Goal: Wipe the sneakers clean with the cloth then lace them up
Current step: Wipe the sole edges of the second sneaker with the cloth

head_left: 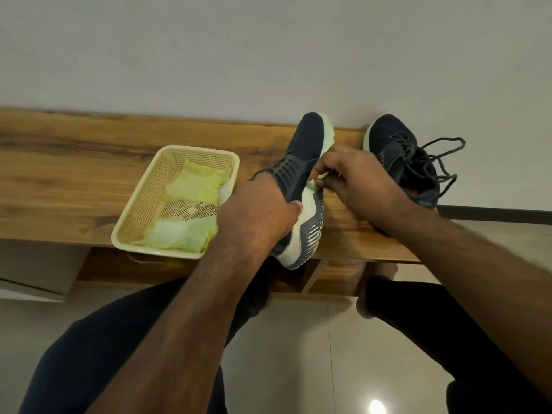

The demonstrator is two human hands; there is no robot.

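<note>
A dark navy sneaker (303,150) with a pale sole is tipped on its side on the wooden bench (74,174). My left hand (260,210) grips it round the heel and upper. My right hand (355,180) pinches a small yellow-green cloth (313,184) and presses it against the sneaker's sole edge; most of the cloth is hidden in my fingers. The second navy sneaker (397,150) stands to the right against the wall, its dark laces (442,156) loose and spread out.
A cream plastic basket (140,210) sits left of the held sneaker and holds two more yellow-green cloths (194,186). The white wall runs behind the bench. My knees in dark trousers are below the bench edge, over a tiled floor.
</note>
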